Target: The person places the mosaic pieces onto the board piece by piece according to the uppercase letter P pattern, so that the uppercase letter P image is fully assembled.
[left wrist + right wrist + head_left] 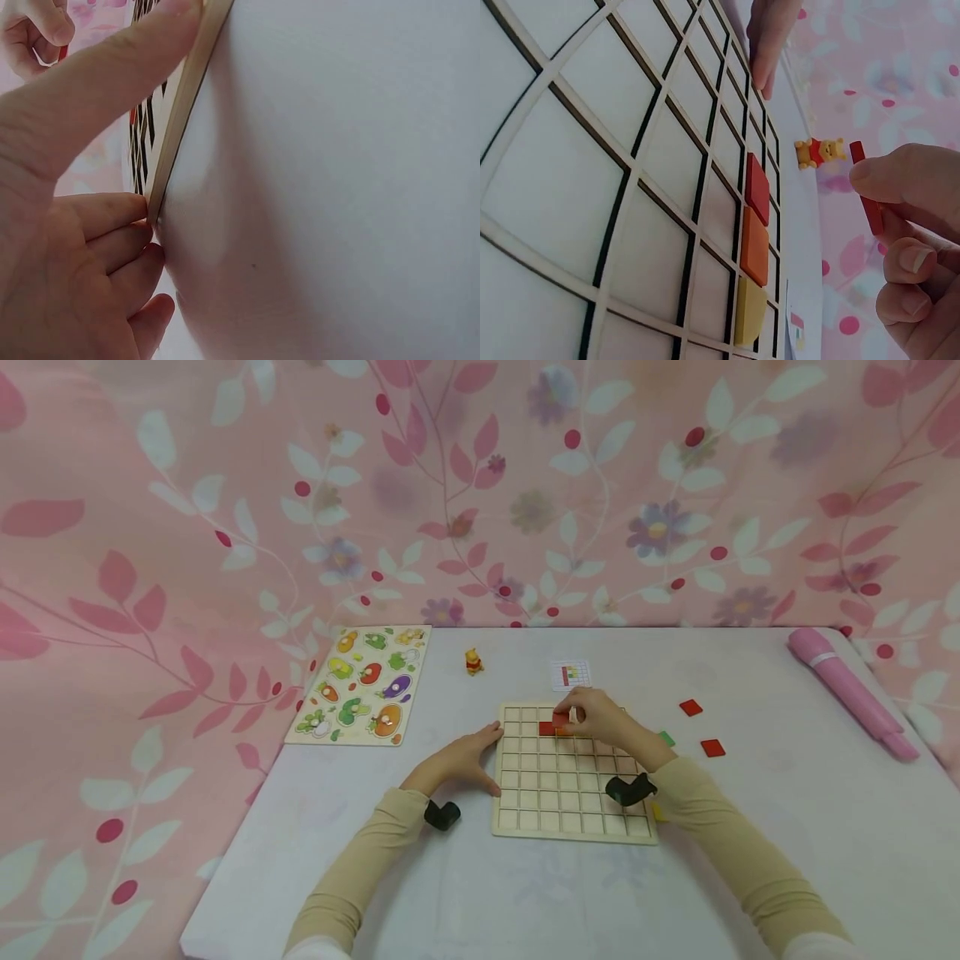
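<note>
Right hand (596,714) pinches a held tile (871,210), red, between thumb and fingertips; the tile sits at the tips, raised off the grid board (549,800), over its far part. Below the grip, a row on the board: flat red tile (757,187), orange tile (754,247), yellow tile (750,313). Left hand (463,758) grasps nothing, thumb and fingers spread, touching the board's left edge. Pattern card (572,675) just past the far edge. Right of the board: green tile (666,739), near red loose tile (712,748), farther red loose tile (691,707).
</note>
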A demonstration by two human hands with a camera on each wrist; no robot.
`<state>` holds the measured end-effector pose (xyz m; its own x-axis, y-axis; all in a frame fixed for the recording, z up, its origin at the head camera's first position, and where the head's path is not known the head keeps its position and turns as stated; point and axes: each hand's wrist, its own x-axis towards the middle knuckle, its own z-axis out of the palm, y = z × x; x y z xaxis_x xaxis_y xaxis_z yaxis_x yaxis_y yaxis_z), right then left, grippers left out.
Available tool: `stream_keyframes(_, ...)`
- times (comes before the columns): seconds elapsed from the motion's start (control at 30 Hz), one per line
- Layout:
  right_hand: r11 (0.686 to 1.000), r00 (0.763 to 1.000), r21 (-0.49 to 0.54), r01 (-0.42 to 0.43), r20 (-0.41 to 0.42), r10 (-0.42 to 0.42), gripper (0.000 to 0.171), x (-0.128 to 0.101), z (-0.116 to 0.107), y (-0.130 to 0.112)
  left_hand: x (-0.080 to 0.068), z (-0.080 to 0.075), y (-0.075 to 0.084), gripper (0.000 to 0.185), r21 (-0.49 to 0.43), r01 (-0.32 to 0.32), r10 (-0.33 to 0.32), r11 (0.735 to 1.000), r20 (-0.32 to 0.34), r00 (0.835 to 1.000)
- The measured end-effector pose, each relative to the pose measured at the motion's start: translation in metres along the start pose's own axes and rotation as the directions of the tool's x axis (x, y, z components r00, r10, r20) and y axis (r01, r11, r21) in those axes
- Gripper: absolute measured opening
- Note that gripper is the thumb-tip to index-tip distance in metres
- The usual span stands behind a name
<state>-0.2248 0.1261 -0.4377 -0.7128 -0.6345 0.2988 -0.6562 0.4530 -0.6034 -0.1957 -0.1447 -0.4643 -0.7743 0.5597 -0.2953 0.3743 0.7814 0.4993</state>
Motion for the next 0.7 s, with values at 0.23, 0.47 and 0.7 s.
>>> stream_keyframes(0.23,0.999,0.999,0.041,-0.012,0.034,0.011,0.020,0.003,0.012,-0.002,0.000,-0.001,0.000,0.107,0.013,0.006,-0.006,1.000,-0.005,1.000)
stream_keyframes(0.47,1.000,0.997,0.009,-0.014,0.071,0.013,0.023,0.003,0.024,0.001,-0.001,-0.004,0.004,0.106,0.053,0.015,-0.014,0.998,-0.016,1.000)
stream_keyframes(0.7,0.999,0.990,-0.034,-0.036,0.132,0.040,0.022,0.000,0.034,0.007,0.000,-0.004,0.005,0.106,0.072,0.005,-0.004,0.997,-0.019,1.000)
